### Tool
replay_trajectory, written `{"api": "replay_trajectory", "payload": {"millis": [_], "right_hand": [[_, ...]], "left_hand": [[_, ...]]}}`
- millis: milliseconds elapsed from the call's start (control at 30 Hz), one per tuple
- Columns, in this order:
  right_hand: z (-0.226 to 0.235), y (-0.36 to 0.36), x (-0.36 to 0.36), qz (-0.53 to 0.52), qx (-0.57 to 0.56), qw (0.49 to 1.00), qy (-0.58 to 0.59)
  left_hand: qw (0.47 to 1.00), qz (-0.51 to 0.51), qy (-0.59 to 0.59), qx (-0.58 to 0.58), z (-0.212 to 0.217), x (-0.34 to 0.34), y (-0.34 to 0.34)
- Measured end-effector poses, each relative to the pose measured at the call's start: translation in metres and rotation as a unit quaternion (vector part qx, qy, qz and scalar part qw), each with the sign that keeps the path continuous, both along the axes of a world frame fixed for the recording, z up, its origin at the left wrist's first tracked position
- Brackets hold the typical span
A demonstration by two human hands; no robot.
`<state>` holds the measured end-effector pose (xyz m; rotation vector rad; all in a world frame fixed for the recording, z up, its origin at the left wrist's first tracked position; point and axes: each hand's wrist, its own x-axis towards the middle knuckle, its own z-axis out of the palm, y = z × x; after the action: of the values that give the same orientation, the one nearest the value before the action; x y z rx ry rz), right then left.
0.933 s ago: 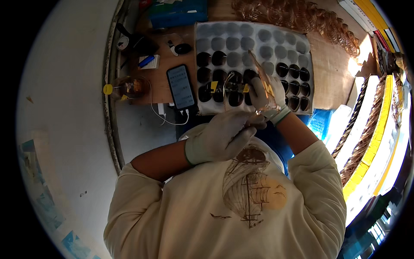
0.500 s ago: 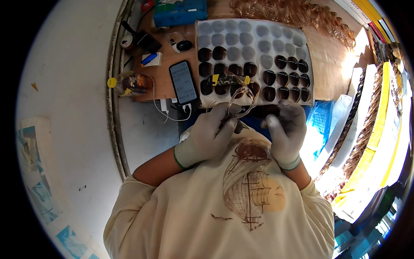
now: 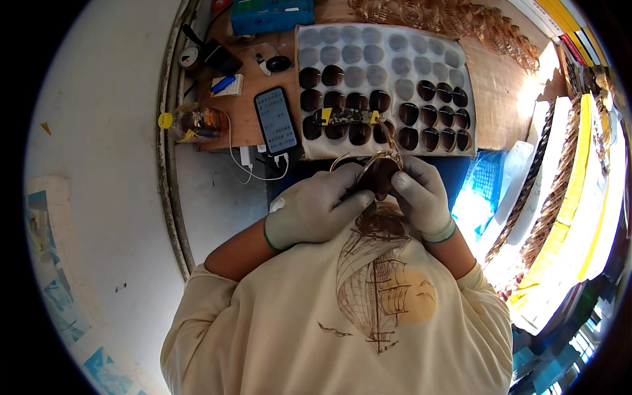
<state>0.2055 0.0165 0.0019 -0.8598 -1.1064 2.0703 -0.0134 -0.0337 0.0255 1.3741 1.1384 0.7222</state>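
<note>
Our both hands gloved, raised in front of chest, close together, fingertips nearly meeting. Our left hand (image 3: 316, 209) comes in from lower left, forearm bare below rolled cream sleeve, wrist bent inward, fingers (image 3: 352, 191) curled and pinching. Our right hand (image 3: 421, 194) comes up from lower right, wrist upright with green glove cuff showing, fingers bent toward left hand, thumb tucked in. Elbows spread out to sides, both grips closed.

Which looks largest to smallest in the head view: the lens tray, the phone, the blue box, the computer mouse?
1. Lens tray
2. Blue box, partly cut off, so unsure against the phone
3. Phone
4. Computer mouse
</note>
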Motion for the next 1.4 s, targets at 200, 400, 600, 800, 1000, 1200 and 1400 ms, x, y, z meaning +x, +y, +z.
{"api": "replay_trajectory", "payload": {"millis": [200,400,600,800,1000,1200,1400], "right_hand": [[0.002,0.010,-0.001,0.023,-0.039,0.999,0.012],[0.001,0.030,0.007,0.098,0.035,0.994,-0.044],[-0.004,0.034,0.013,0.131,0.108,0.979,-0.115],[-0.011,0.014,0.007,0.063,0.080,0.980,-0.172],[0.000,0.007,-0.003,0.006,-0.084,0.996,-0.005],[0.004,0.001,-0.007,0.007,-0.240,0.947,0.212],[-0.013,-0.003,-0.005,0.005,-0.223,0.946,0.237]], "left_hand": [[1.000,-0.004,-0.007,-0.014,-0.003,-0.004,0.002],[0.999,0.007,-0.038,-0.006,0.006,-0.004,0.005],[0.999,0.026,-0.034,0.026,0.008,-0.002,0.005],[0.998,0.027,0.062,0.014,0.005,0.001,0.004],[0.998,0.012,0.053,0.036,0.008,0.002,0.007],[0.998,-0.023,0.049,0.042,0.006,-0.002,0.005],[0.998,-0.050,0.020,0.031,0.001,-0.005,0.004]]}}
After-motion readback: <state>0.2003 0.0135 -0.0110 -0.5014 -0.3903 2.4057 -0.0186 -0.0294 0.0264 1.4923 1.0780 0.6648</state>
